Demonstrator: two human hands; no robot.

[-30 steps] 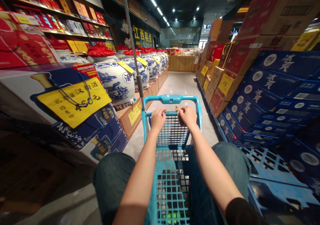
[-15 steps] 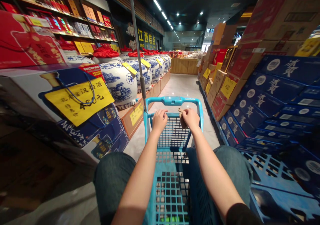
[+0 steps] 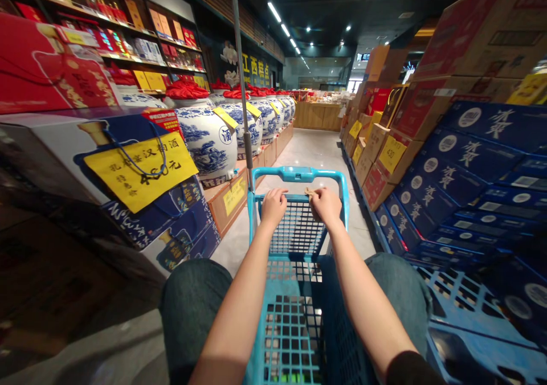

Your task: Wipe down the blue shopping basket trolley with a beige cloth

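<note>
So far left we've got a gift box with a yellow price sign [image 3: 143,171], then the blue-and-white jars [image 3: 208,140] with red cloth tops. Next comes the left hand [image 3: 274,206], fingers curled over the crossbar [image 3: 298,197] of the blue cart [image 3: 282,288]; can't tell how hard it's gripping. The cart sits between the person's knees, handle [image 3: 298,174] just beyond both hands. The right hand [image 3: 327,207] has a brown cloth [image 3: 309,192] bunched in its fingers, right by that same crossbar. Stacked blue cartons [image 3: 470,151] fill the right side. My read: the step in hand is working the cloth along that bar, and the next move calls for a steady left hand and firm cloth contact.
</note>
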